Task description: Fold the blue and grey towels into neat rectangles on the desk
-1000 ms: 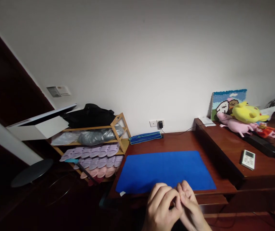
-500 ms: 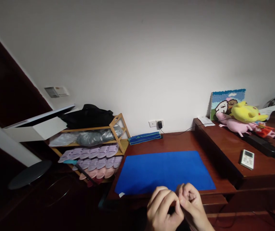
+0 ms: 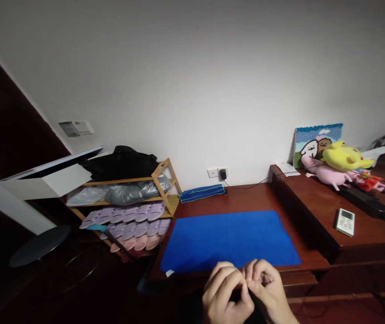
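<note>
My left hand (image 3: 225, 294) and my right hand (image 3: 267, 288) meet fingertip to fingertip at the bottom of the head view. Both are closed in a pinch, with thumbs and forefingers pressed together. Whatever sits between the fingertips, if anything, is too small or hidden to make out. Just beyond the hands a blue cloth (image 3: 229, 238) lies flat on the low wooden table (image 3: 246, 198), a small white tag (image 3: 169, 273) at its near left corner.
Against the wall lies a folded blue cloth (image 3: 202, 193), beside a black plug (image 3: 223, 174). A higher wooden surface at right holds a white remote (image 3: 345, 222), a black power adapter (image 3: 364, 201) and plush toys (image 3: 346, 156). At left stands a rack of slippers (image 3: 135, 213).
Both hands have shifted very slightly left in the picture and stay pinched together. The cloth and the other things lie as before; the view has moved a little.
</note>
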